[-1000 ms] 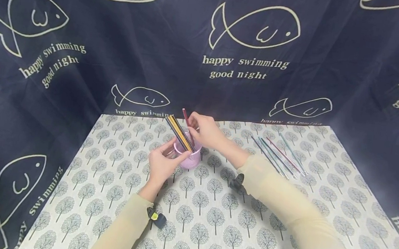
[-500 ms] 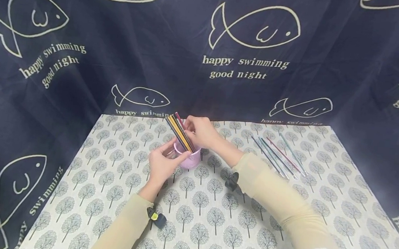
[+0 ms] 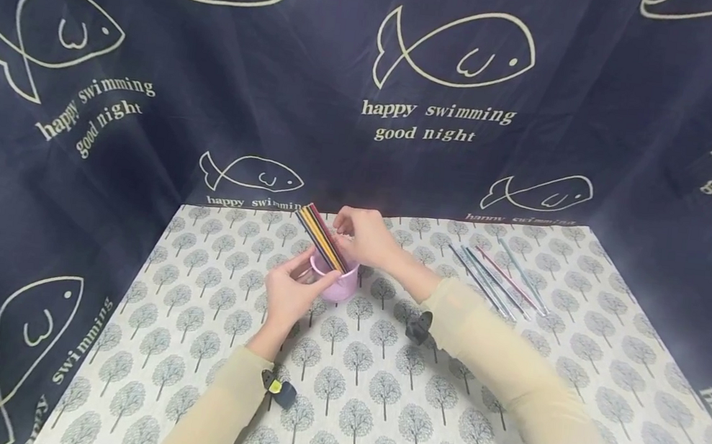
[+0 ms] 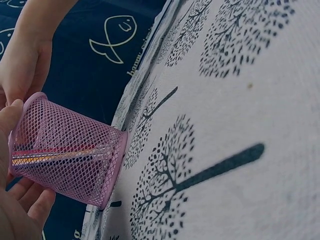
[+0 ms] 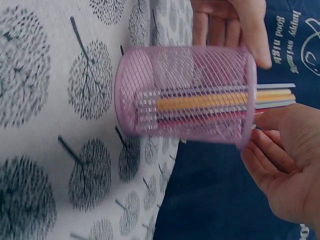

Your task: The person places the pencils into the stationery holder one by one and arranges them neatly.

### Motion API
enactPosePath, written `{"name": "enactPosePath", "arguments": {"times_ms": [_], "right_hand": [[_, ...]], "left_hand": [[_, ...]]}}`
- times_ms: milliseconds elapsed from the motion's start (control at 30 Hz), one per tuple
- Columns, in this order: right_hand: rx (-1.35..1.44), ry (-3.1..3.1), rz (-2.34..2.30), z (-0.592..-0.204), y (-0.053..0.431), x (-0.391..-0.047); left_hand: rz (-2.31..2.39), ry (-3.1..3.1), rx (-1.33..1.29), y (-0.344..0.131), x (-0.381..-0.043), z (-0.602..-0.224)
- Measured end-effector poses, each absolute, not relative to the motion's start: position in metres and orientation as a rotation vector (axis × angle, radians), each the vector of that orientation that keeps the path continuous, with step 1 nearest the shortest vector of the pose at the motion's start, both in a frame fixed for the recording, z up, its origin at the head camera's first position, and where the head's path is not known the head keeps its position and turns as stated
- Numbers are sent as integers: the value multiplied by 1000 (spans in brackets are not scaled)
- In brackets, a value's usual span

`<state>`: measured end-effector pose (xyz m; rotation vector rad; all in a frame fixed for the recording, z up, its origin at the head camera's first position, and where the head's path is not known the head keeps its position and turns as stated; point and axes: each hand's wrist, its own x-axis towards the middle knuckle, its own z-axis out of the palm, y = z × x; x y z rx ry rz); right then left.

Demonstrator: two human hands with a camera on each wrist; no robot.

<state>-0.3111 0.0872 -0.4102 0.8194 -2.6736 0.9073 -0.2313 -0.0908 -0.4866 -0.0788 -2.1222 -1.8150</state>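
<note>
My left grip curls round the pink cup, where coloured sticks lean. My right grip, fingers bent, reaches to the rim beside them; I cannot tell whether it pinches anything.

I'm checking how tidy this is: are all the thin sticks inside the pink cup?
No, several thin sticks lie on the tablecloth, to the right of the pink cup.
</note>
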Motion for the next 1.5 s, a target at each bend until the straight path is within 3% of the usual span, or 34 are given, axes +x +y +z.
{"name": "enactPosePath", "arguments": {"times_ms": [367, 800, 1000, 1500], "right_hand": [[619, -2761, 862, -404, 167, -305], [451, -2904, 633, -446, 261, -298], [215, -3014, 480, -466, 281, -284], [77, -3017, 419, -473, 295, -275]], "left_hand": [[-1830, -2150, -14, -93, -226, -487], [-1822, -2135, -27, -95, -233, -481], [-1830, -2148, -40, -89, -235, -480], [-1826, -2169, 4, -91, -231, -482]]}}
